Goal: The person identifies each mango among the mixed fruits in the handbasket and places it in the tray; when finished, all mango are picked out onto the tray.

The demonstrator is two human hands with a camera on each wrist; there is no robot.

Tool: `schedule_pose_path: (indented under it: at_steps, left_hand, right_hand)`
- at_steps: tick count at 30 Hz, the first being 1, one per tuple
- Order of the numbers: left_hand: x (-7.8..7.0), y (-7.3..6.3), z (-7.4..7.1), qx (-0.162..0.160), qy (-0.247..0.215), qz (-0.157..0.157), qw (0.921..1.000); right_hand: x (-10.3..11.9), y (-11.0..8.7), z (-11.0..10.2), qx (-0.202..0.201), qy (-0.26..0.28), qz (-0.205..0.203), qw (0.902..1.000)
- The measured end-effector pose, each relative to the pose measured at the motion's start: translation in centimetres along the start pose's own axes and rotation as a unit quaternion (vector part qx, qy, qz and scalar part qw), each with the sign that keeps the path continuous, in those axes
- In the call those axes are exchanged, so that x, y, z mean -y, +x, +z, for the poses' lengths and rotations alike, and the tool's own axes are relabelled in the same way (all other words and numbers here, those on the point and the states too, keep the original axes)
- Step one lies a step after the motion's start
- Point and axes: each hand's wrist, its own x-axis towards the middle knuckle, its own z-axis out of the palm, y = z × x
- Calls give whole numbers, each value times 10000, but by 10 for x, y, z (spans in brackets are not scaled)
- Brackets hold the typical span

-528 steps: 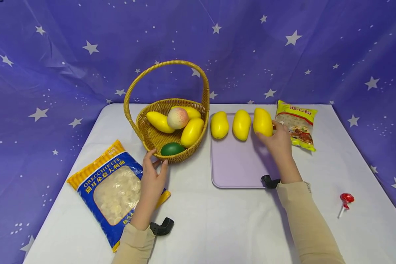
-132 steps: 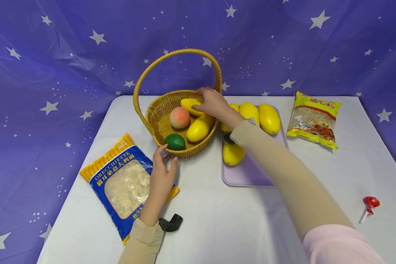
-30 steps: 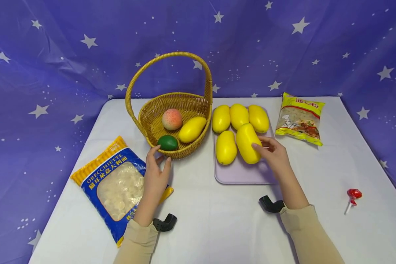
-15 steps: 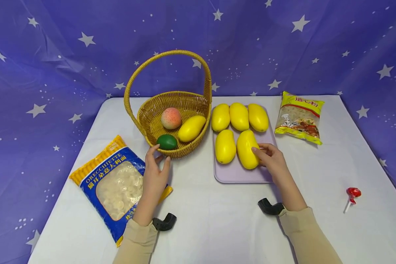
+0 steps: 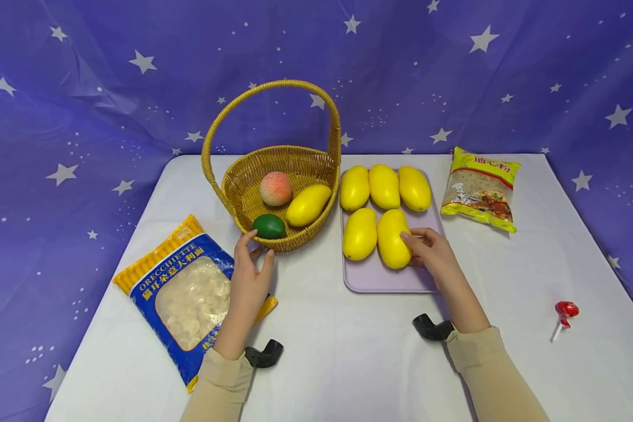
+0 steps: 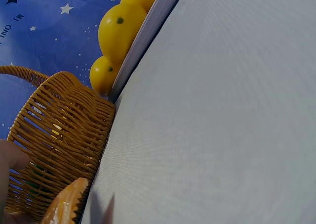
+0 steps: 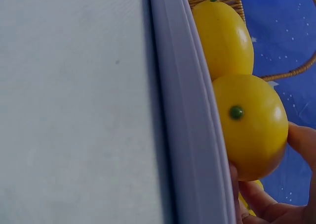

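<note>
My right hand (image 5: pixel 436 258) holds a yellow mango (image 5: pixel 394 240) at its right side, thumb on top and fingers behind. In the right wrist view this mango (image 7: pixel 254 127) sits inside the rim of the lilac tray (image 5: pixel 385 282), between thumb and fingers. Beside it lies another mango (image 5: pixel 360 234), with three more in a row behind. At the front rim of the wicker basket (image 5: pixel 282 153), my left hand (image 5: pixel 249 284) rests loosely, its fingertips against the weave. Inside the basket are a peach (image 5: pixel 276 189), one mango (image 5: pixel 308 205) and a dark green oval fruit (image 5: pixel 268 226).
A blue and yellow orecchiette bag (image 5: pixel 190 302) lies partly under the left forearm. Behind the tray's right side is a yellow pasta bag (image 5: pixel 480 190). A red lollipop (image 5: pixel 566 310) lies far right on the white table. A starry purple cloth (image 5: pixel 401 70) hangs behind.
Over the longer span, mangoes went from basket to tray, leaving one in the basket. In the last second the right hand lowered its mango onto the tray's front row. The left hand stayed put.
</note>
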Motion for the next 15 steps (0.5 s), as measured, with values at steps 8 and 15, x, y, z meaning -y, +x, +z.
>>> schedule_pose_path:
  at_steps: [8,15]
  left_hand:
    - [1,0,0,-15,-5,22,10000]
    - [0,1,0,-43,8,63,10000]
  right_hand:
    - [2,1,2,134,-186,-131,9997]
    - [9,-7,0,221,-727,-372,9964]
